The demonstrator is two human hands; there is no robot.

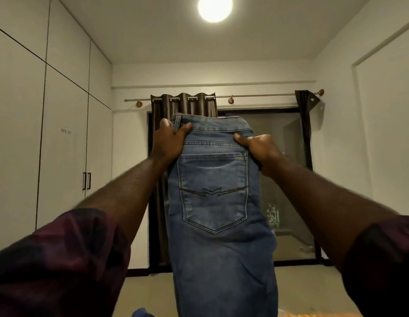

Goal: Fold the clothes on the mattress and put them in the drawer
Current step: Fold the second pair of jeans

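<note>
Left hand (169, 140): we find it gripping the jeans (212, 248) at the left end of the waistband (212, 126), thumb across the denim.
Right hand (256, 147): we find it pinching the waistband's right end.
Position of jeans: held up between both hands, hanging below them, back pocket (214, 191) facing us.

Jeans (215, 202) hang between both hands, wardrobe (61, 133) left, curtain (185, 106) behind.
</note>
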